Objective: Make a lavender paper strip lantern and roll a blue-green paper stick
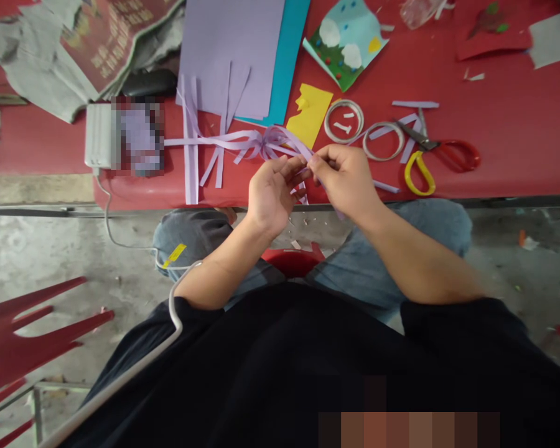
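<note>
Between my two hands is a purple paper strip (300,144), one of a looped bunch of strips (263,143) on the red table's near side. My right hand (348,183) pinches the strip between thumb and fingers. Close against it, my left hand (271,194) has its fingers curled around the strip's lower side, the fingertips partly hidden. More narrow purple strips (190,162) lie to the left. Just beyond my hands are a piece of cut yellow paper (310,115) and a roll of tape (327,124). Nearest my right hand lies a second tape roll (364,146).
Scissors (429,147) with red and yellow handles lie open at the right. Purple and blue sheets (236,56) and a painted card (348,46) are farther back. A white power bank (100,135) with a cable sits left, near the table edge (135,202).
</note>
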Demonstrator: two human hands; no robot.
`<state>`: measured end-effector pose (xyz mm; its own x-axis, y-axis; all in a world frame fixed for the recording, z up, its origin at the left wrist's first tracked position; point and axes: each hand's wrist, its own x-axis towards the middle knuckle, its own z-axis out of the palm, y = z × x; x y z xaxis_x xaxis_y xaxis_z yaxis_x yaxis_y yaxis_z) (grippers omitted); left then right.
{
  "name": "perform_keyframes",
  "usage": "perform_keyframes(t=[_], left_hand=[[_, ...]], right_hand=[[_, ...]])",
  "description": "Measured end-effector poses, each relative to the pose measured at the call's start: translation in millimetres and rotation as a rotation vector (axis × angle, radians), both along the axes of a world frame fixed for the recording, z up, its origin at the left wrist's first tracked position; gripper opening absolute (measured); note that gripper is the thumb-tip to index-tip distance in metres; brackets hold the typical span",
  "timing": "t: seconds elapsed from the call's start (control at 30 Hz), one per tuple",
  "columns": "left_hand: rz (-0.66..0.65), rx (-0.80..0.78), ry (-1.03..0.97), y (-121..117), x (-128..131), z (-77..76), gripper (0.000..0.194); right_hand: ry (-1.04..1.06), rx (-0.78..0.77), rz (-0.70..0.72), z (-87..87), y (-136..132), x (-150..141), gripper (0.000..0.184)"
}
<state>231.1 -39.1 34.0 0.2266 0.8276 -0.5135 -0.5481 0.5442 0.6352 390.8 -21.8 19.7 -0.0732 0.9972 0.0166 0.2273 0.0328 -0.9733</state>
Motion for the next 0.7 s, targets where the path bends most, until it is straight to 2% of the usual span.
perform_keyframes(t=[0.2,0.3,0.43,0.57,0.63,0.7], left_hand=[[0.002,0.009,0.048,-1.5,2.6,3.8,0.046],[0.011,0.049,0.058,-4.0,4.9,4.0,0.048],[0.028,0.175,0.078,-10.7,10.0,-3.4,0.055],[0.080,0.281,0.151,-17.6,15.6,-10.5,0.055],[0.095,0.281,0.194,-19.2,17.2,-9.8,0.053],[0.070,0.197,0.205,-19.7,17.9,-7.0,0.052]], right_hand=[[0.046,-0.040,-0.018,3.1,0.9,-0.4,0.027],[0.197,-0.141,-0.053,3.8,3.0,-1.7,0.030],[0.412,-0.318,-0.062,-1.1,4.8,-1.5,0.028],[0.503,-0.411,-0.020,-5.0,4.4,0.5,0.031],[0.545,-0.468,-0.005,-4.2,4.2,1.3,0.030],[0.624,-0.540,-0.008,-2.7,4.5,2.0,0.025]])
